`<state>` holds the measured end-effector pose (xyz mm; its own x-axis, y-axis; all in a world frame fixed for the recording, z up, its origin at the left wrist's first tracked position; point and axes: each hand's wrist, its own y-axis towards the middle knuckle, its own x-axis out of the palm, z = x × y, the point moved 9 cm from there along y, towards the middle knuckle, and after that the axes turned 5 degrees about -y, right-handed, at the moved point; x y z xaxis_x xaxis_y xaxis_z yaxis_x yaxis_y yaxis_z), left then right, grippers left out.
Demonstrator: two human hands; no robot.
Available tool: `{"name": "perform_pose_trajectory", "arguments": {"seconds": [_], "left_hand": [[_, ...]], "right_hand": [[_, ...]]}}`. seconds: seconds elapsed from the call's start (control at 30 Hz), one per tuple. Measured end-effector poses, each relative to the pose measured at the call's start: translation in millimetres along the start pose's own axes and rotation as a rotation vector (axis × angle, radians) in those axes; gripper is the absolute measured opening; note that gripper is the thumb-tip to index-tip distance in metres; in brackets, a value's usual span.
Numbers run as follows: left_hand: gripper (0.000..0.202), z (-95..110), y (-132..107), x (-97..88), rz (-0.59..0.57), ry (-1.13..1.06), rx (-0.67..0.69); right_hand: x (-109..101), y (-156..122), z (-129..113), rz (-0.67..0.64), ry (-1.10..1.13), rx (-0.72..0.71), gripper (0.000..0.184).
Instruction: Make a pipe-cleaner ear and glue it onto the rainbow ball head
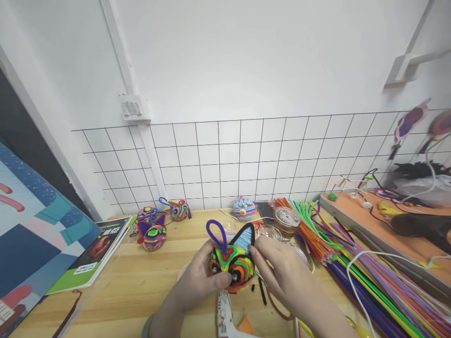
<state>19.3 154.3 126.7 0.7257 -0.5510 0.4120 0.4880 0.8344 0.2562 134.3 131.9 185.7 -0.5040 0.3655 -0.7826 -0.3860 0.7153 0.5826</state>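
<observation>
A round pipe-cleaner animal head (241,270), with swirls of red, orange, yellow, green and black and two shiny eyes, is wrapped by the fingers of my left hand (202,277). A purple loop (217,234) stands on its top. My right hand (280,263) pinches the edge of a light blue, black-rimmed pointed ear (244,238) at the head's upper right. Whether the ear is fixed to the head I cannot tell. Below the head lies a white glue gun (223,314), partly in front of an orange piece (245,325).
Finished-looking pipe-cleaner balls (154,237) stand at the back left, and a pink-and-blue ball (244,208) at the back middle. Bundles of coloured pipe cleaners (373,281) cover the right side, with a white cable (355,281) across them. A magazine (102,253) lies left.
</observation>
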Motion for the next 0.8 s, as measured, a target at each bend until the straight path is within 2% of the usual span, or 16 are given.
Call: {"name": "perform_pose_trajectory", "arguments": {"seconds": [0.2,0.4,0.6,0.8], "left_hand": [[0.05,-9.7,0.3,-11.1,0.012,-0.018,0.087],[0.037,-6.8,-0.4,-19.4,0.113,0.058,0.167],[0.028,-2.6,0.4,-23.7,0.22,0.112,0.178],[0.027,-3.0,1.2,-23.9,0.227,0.132,0.177]], "right_hand": [[-5.6,-1.6,-6.8,0.07,-0.044,-0.059,0.025],[-5.4,-2.8,-12.6,0.092,-0.077,-0.101,0.025],[-1.9,-2.1,-12.0,0.067,-0.071,-0.101,0.025],[-0.8,-1.2,-8.6,0.05,-0.036,-0.083,0.024]]}}
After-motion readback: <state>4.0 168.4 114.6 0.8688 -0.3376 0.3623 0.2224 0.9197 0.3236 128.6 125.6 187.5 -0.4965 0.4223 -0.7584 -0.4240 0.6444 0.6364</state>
